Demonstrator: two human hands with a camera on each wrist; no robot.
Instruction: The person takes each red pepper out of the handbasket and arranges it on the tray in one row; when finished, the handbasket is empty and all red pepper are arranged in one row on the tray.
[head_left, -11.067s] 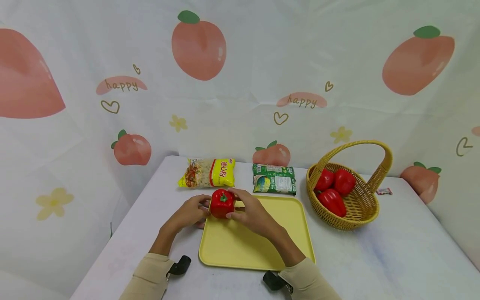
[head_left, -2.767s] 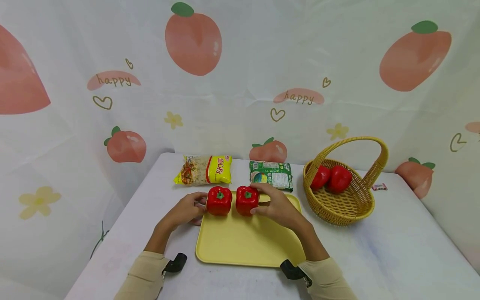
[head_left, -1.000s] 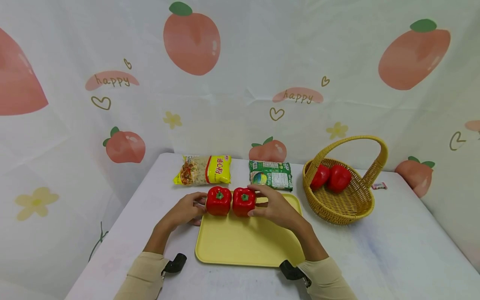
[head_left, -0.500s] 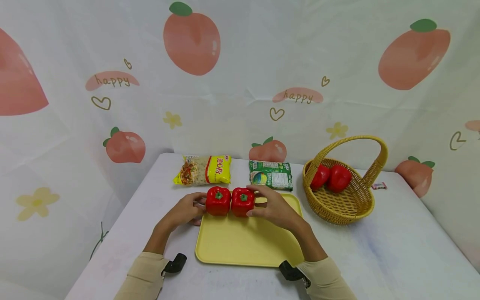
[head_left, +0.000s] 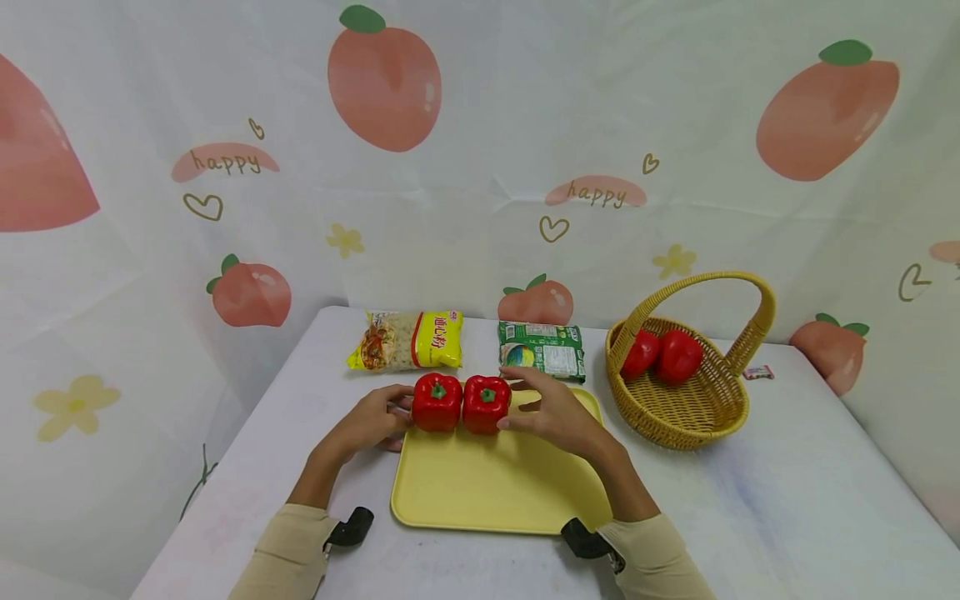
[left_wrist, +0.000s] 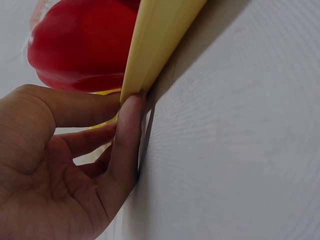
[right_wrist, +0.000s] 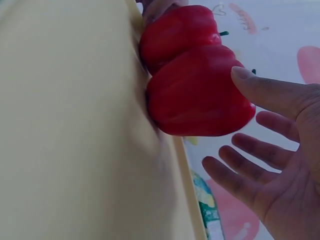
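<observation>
Two red bell peppers stand side by side on the yellow tray (head_left: 498,483), stems up, near its far left corner. My left hand (head_left: 375,417) is beside the left pepper (head_left: 437,408); in the left wrist view its finger and thumb pinch the tray rim (left_wrist: 145,60). Around the right pepper (head_left: 486,408) my right hand (head_left: 555,412) has its fingers spread. In the right wrist view the thumb overlaps that pepper's (right_wrist: 200,95) upper side, while the other fingers are apart from it. The two peppers sit against each other.
A wicker basket (head_left: 678,417) with a tall handle stands on the right, two red peppers (head_left: 679,357) inside. Behind the tray lie a yellow pasta bag (head_left: 408,342) and a green packet (head_left: 542,350). A small wrapped candy (head_left: 758,372) lies right of the basket.
A second pepper has come from the basket onto the tray and slid left against the first. Over the last half second my right fingers have spread away from it. The left hand stays put.
</observation>
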